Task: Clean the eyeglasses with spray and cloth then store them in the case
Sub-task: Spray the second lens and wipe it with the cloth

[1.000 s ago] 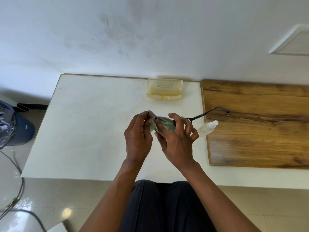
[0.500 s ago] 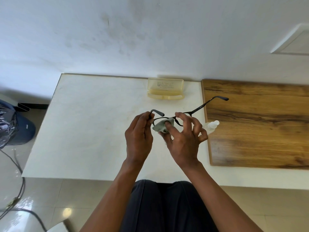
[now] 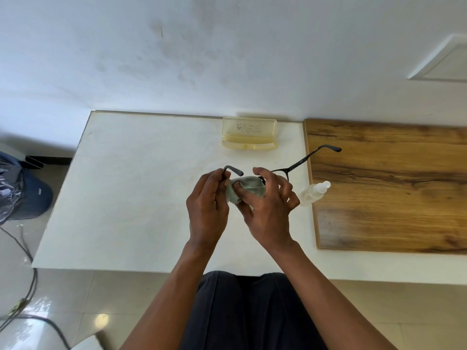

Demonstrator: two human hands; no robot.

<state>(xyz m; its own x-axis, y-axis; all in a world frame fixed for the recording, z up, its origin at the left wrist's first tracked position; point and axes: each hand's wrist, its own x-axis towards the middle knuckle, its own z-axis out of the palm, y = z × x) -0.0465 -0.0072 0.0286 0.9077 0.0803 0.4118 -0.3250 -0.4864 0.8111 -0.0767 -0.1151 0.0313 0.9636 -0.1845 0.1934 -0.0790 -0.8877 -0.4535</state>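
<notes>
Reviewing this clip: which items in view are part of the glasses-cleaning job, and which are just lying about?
Part of the job:
- eyeglasses, held by the left hand
- grey cloth, pressed on them by the right hand
- spray bottle, lying on the white table
- open yellowish case by the wall

Lying about:
- wooden board
- cables on the floor
- blue cap
</notes>
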